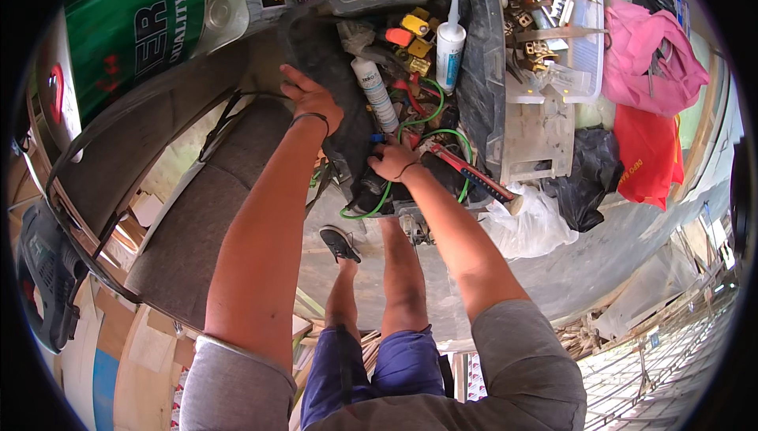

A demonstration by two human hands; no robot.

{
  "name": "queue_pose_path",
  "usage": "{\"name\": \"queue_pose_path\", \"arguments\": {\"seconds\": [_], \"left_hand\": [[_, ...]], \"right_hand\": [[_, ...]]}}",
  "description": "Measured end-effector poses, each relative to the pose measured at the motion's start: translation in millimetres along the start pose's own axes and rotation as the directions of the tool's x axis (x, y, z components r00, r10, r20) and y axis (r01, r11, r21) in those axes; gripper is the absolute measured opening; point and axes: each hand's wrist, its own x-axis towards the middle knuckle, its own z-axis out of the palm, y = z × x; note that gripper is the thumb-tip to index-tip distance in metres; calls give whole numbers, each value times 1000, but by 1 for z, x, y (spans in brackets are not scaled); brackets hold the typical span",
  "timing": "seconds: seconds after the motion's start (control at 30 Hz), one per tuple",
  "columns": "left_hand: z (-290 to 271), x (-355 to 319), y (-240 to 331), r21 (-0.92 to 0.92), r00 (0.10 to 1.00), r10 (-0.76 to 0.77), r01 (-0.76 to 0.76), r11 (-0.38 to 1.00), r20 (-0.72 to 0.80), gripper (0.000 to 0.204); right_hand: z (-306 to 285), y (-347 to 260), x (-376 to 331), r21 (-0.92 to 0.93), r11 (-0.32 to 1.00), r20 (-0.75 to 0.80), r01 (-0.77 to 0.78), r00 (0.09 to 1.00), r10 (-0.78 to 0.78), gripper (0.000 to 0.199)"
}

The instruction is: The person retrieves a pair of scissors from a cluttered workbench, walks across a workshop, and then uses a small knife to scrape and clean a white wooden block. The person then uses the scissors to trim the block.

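A black plastic bin (482, 52) full of tools stands in front of me. At its left rim rests my left hand (314, 106), the visible fingers stretched out and apart. My right hand (395, 160) reaches into the bin's near part with curled fingers, beside a small blue piece (377, 138); what the fingertips hold is hidden. A green cord (438, 107) loops around this hand. To its right lies a long red-and-black tool (474, 172). Two white sealant tubes, one upright with a nozzle (450, 56) and one leaning (375, 93), stand farther in. Yellow and orange pieces (417, 32) lie behind them.
A green metal can (134, 28) stands at the far left. A clear tray (588, 5) of metal hardware sits right of the bin, with pink cloth (651, 60), a red bag (647, 155), and black (588, 178) and white plastic bags (529, 226) nearby. A dark power tool (47, 273) lies left.
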Motion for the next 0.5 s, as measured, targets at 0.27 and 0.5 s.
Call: {"name": "queue_pose_path", "arguments": {"seconds": [0.27, 0.5], "left_hand": [[13, 11, -4, -145, 995, -53, 41, 989, -83, 89], [1, -4, 2, -452, 985, -145, 86, 888, -98, 105]], "right_hand": [[7, 2, -6, 121, 993, 59, 10, 998, -17, 37], [12, 12, -24, 188, 973, -143, 132, 984, -106, 30]]}}
